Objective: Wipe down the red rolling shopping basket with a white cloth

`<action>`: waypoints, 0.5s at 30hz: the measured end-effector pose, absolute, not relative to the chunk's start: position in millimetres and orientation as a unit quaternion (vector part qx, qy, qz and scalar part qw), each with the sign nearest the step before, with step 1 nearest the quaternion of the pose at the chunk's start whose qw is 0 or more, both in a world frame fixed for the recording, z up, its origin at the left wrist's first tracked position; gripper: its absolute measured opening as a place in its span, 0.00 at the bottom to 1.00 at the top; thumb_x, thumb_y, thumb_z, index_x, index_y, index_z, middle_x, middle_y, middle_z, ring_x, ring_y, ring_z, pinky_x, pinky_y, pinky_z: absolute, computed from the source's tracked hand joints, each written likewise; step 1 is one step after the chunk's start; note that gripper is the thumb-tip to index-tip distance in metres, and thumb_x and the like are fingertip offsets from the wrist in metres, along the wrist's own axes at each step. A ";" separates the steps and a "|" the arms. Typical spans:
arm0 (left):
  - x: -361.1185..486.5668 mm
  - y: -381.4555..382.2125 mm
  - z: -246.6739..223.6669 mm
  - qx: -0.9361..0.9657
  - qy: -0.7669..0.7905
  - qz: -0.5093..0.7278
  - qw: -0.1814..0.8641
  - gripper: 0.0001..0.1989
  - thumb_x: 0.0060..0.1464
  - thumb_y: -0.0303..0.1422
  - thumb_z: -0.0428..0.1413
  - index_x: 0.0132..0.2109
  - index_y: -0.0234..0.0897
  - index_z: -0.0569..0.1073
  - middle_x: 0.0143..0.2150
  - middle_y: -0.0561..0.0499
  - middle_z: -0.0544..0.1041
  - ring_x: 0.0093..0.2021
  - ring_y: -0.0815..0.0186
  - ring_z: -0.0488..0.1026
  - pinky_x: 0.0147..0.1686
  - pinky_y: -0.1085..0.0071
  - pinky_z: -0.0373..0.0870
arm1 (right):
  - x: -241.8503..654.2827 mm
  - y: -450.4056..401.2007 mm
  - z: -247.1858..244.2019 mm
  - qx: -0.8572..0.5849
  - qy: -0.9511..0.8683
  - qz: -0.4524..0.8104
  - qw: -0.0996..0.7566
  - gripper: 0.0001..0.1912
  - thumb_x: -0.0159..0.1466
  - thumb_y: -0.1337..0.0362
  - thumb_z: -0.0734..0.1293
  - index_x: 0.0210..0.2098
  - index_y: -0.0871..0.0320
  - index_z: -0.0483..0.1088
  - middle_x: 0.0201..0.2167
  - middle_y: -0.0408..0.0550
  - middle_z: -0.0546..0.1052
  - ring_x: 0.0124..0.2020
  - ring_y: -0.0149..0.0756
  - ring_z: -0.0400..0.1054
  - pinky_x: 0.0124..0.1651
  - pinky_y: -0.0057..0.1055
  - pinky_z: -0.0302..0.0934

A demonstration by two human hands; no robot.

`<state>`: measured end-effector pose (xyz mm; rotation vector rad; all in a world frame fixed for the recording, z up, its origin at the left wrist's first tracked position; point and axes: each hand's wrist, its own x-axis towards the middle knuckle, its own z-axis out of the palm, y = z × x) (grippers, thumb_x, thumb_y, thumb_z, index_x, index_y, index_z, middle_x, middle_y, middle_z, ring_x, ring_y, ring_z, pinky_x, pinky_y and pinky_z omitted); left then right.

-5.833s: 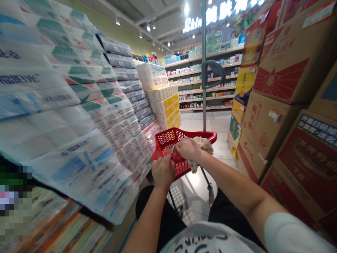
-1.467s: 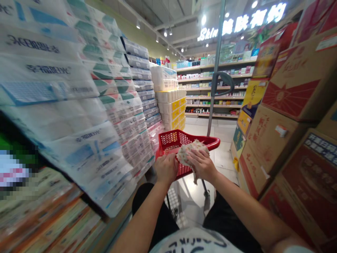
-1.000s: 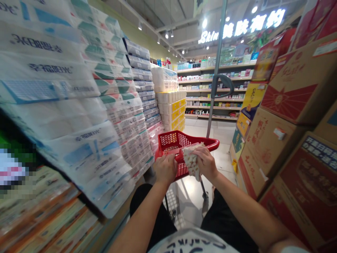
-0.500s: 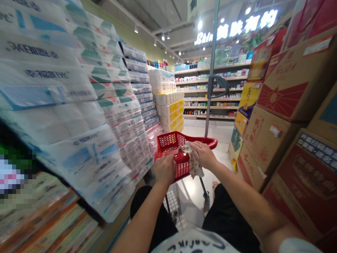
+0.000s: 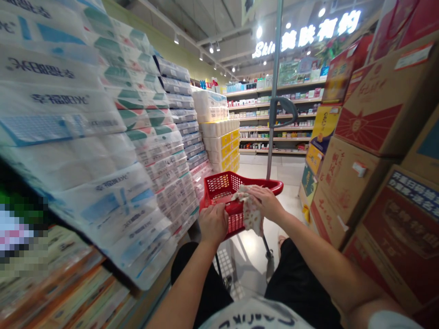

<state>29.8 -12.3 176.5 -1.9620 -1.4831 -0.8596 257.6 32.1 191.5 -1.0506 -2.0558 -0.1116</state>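
Note:
A red plastic shopping cart (image 5: pixel 219 180) with a perforated basket stands right in front of me. My left hand (image 5: pixel 213 224) is wrapped round the near left end of its rim or handle. A pale cloth with brownish spots (image 5: pixel 253 217) drapes over the right part of the same edge and hangs down outside the basket. On top of this cloth lies my right hand (image 5: pixel 265 201), fingers bent over it and pressing it against the red plastic. The right fingertips are partly hidden by the cloth folds.
Tall stacks of wrapped tissue packs (image 5: pixel 113 183) line the left side. Cardboard cartons (image 5: pixel 363 109) are piled on the right. Beyond the cart rises a grey metal post (image 5: pixel 270 155) with a loop-shaped bracket. Stocked shelves (image 5: pixel 274 116) stand at the back.
My right hand and the cloth have shifted slightly left along the cart's edge, and the cloth hangs wider. My left hand keeps its hold in nearly the same place.

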 end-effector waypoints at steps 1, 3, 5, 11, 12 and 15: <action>29.9 -12.8 176.9 -0.728 -0.549 -0.316 0.262 0.10 0.58 0.32 0.47 0.42 0.39 0.72 0.34 0.50 0.77 0.37 0.59 0.71 0.42 0.61 0.59 | 261.7 36.5 191.7 -0.437 -0.803 -0.045 0.402 0.17 0.70 0.60 0.56 0.51 0.52 0.72 0.53 0.47 0.74 0.56 0.41 0.65 0.58 0.44 0.57; 30.8 -13.2 177.4 -0.731 -0.548 -0.315 0.258 0.10 0.59 0.31 0.47 0.42 0.39 0.72 0.35 0.49 0.78 0.37 0.59 0.71 0.42 0.61 0.59 | 267.8 43.8 191.1 -0.473 -0.785 -0.055 0.396 0.18 0.71 0.60 0.54 0.52 0.53 0.72 0.53 0.47 0.74 0.53 0.42 0.68 0.56 0.43 0.59; 32.1 -12.8 177.4 -0.731 -0.548 -0.315 0.257 0.11 0.59 0.31 0.47 0.43 0.39 0.73 0.35 0.49 0.78 0.37 0.59 0.71 0.42 0.61 0.59 | 269.6 47.8 189.0 -0.493 -0.772 -0.074 0.395 0.19 0.70 0.61 0.54 0.51 0.54 0.71 0.51 0.48 0.75 0.50 0.41 0.69 0.54 0.42 0.59; 31.9 -9.6 178.6 -0.729 -0.563 -0.304 0.244 0.09 0.58 0.31 0.48 0.41 0.40 0.73 0.35 0.49 0.78 0.38 0.59 0.70 0.42 0.60 0.58 | 259.5 47.0 183.2 -0.516 -0.743 -0.110 0.413 0.17 0.69 0.64 0.55 0.49 0.58 0.72 0.47 0.50 0.77 0.47 0.41 0.70 0.53 0.40 0.58; 30.1 -9.0 179.2 -0.733 -0.562 -0.298 0.242 0.09 0.57 0.31 0.48 0.41 0.40 0.72 0.35 0.49 0.78 0.38 0.59 0.70 0.41 0.60 0.58 | 257.4 45.5 183.0 -0.519 -0.741 -0.112 0.411 0.17 0.69 0.64 0.55 0.49 0.58 0.72 0.47 0.51 0.77 0.47 0.42 0.70 0.53 0.40 0.58; 21.2 -7.5 180.2 -0.738 -0.560 -0.288 0.242 0.08 0.56 0.30 0.48 0.40 0.39 0.72 0.34 0.48 0.77 0.37 0.59 0.70 0.40 0.61 0.58 | 251.8 37.9 182.6 -0.522 -0.741 -0.123 0.404 0.17 0.69 0.64 0.55 0.50 0.59 0.71 0.48 0.52 0.77 0.47 0.43 0.69 0.52 0.41 0.57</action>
